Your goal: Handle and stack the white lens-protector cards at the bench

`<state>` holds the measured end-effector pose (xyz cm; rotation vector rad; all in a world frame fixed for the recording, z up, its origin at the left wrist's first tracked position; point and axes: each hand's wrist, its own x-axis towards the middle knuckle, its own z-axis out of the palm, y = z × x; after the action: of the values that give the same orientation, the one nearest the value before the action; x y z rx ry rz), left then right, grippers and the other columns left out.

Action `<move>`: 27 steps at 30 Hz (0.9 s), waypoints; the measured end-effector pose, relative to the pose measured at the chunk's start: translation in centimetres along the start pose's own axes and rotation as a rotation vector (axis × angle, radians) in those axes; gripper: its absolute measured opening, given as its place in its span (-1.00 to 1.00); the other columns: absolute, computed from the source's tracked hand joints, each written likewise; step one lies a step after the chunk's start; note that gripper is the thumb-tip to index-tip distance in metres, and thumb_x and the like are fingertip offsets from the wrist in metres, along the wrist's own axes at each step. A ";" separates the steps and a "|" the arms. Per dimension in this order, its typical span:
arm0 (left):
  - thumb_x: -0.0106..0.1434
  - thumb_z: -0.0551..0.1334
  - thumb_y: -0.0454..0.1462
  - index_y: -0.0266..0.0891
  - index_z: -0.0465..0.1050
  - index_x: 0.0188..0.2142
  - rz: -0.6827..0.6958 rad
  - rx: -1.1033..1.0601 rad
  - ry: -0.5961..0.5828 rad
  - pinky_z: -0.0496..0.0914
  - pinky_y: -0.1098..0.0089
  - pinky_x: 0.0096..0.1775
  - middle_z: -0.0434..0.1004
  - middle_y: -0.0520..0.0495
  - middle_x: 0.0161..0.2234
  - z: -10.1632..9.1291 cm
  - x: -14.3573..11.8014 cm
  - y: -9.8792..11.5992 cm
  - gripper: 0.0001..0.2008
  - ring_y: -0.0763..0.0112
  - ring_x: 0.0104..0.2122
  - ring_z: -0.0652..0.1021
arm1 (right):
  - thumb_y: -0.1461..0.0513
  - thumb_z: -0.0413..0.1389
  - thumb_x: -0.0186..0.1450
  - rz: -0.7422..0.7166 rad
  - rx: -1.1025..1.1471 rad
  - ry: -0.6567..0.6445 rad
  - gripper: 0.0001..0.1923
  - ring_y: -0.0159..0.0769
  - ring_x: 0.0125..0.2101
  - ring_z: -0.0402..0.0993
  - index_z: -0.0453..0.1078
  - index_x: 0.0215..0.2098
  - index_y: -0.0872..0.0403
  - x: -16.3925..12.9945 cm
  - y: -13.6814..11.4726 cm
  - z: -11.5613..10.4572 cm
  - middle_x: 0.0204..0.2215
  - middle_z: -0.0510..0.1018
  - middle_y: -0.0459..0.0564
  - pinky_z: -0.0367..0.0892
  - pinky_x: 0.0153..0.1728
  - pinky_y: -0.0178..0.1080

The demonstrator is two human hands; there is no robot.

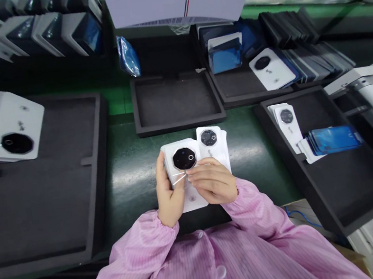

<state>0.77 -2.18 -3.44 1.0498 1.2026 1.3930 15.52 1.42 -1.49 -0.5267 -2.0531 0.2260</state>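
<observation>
Both hands are up over the green bench [130,168], pink sleeves [200,257] filling the bottom of the view. The left hand [168,195] wraps its fingers around the left edge of a white phone [184,178], held back-up with its dark octagonal camera [184,158] facing us. The right hand [214,183] sits on the phone's right side, fingers closed in a pinch just below that camera, where a thin clear film [179,177] glints; exactly what the fingertips grip there is hard to tell.

Just behind, touching the held phone's upper right, a second phone [212,147] lies on the bench. Ahead is a shallow black tray [180,124] with a blue bag [127,56] beyond it. On the left, a large foam tray [39,204] carries a white phone [4,128] at its far corner. On the right, another tray [345,179] holds a white phone [288,124] and a stack of blue-filmed ones [334,138]. Further back right, more phones stand in rows [305,56].
</observation>
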 end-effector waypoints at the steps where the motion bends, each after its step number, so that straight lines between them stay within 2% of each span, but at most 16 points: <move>1: 0.29 0.19 -0.18 -0.01 -0.05 0.30 0.002 0.001 -0.001 0.29 0.11 0.15 0.32 -0.15 0.18 0.0 0.0 0.0 -0.35 0.16 0.12 0.42 | 0.38 0.10 0.24 0.001 -0.006 0.004 -0.81 -0.26 -0.22 0.62 0.43 -0.24 -0.01 0.0 0.0 0.0 -0.35 0.66 -0.05 0.48 -0.15 -0.11; 8: 0.29 0.19 -0.21 0.01 -0.02 0.29 0.008 -0.019 -0.005 0.34 0.17 0.12 0.38 -0.12 0.13 0.1 0.1 0.2 -0.37 0.23 0.07 0.47 | 0.38 0.12 0.22 0.002 -0.042 0.020 -0.81 -0.26 -0.21 0.62 0.43 -0.24 0.00 0.2 0.0 0.1 -0.37 0.66 -0.06 0.46 -0.12 -0.11; 15: 0.29 0.20 -0.21 0.01 -0.01 0.29 -0.018 -0.027 0.001 0.30 0.10 0.15 0.36 -0.14 0.15 0.1 0.0 0.3 -0.37 0.19 0.11 0.44 | 0.39 0.15 0.19 0.035 -0.147 0.034 -0.81 -0.13 -0.09 0.57 0.42 -0.28 -0.01 -0.1 0.1 0.1 -0.35 0.65 -0.08 0.43 -0.07 0.01; 18: 0.28 0.20 -0.20 0.01 -0.01 0.29 -0.035 -0.046 -0.004 0.31 0.09 0.15 0.34 -0.14 0.17 0.2 0.0 0.4 -0.37 0.17 0.12 0.43 | 0.37 0.16 0.19 0.099 -0.185 0.051 -0.78 -0.07 -0.01 0.51 0.42 -0.26 -0.06 -0.3 0.2 0.2 -0.24 0.62 -0.07 0.40 -0.04 0.08; 20: 0.28 0.20 -0.20 0.01 -0.01 0.28 -0.050 -0.052 -0.001 0.29 0.08 0.16 0.30 -0.15 0.20 0.2 0.0 0.5 -0.37 0.15 0.14 0.40 | 0.35 0.17 0.19 0.191 -0.222 0.062 -0.71 0.02 0.12 0.36 0.41 -0.15 -0.10 -0.4 0.3 0.3 -0.05 0.55 -0.02 0.33 0.04 0.15; 22: 0.28 0.21 -0.20 0.02 0.00 0.28 -0.064 -0.060 0.000 0.28 0.07 0.17 0.26 -0.15 0.22 0.3 -0.1 0.5 -0.37 0.13 0.17 0.37 | 0.30 0.19 0.19 0.293 -0.244 0.062 -0.52 0.10 0.26 0.13 0.31 0.07 -0.11 -0.4 0.3 0.4 0.17 0.35 0.05 0.21 0.14 0.24; 24: 0.28 0.21 -0.19 0.02 0.00 0.28 -0.074 -0.072 -0.009 0.29 0.07 0.16 0.26 -0.15 0.22 0.4 -0.1 0.5 -0.37 0.14 0.17 0.37 | 0.22 0.20 0.20 0.384 -0.227 0.039 -0.28 0.14 0.32 -0.07 0.05 0.27 -0.07 -0.3 0.3 0.5 0.31 0.10 0.10 0.06 0.21 0.30; 26: 0.27 0.21 -0.19 0.03 -0.01 0.28 -0.083 -0.084 -0.018 0.33 0.09 0.14 0.28 -0.15 0.20 0.4 -0.1 0.4 -0.36 0.15 0.14 0.41 | 0.16 0.20 0.21 0.474 -0.176 -0.008 -0.14 0.14 0.34 -0.16 -0.17 0.34 -0.03 -0.2 0.3 0.5 0.35 -0.04 0.15 -0.03 0.24 0.31; 27: 0.27 0.22 -0.18 0.04 -0.02 0.28 -0.091 -0.090 -0.024 0.36 0.09 0.11 0.31 -0.16 0.18 0.4 0.0 0.4 -0.34 0.15 0.12 0.43 | 0.15 0.19 0.22 0.516 -0.144 -0.031 -0.13 0.12 0.34 -0.15 -0.19 0.35 -0.02 -0.1 0.4 0.4 0.35 -0.04 0.17 -0.04 0.25 0.30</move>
<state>1.12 -2.18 -2.99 0.9357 1.1459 1.3483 15.38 1.71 -1.92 -1.1469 -1.9385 0.3923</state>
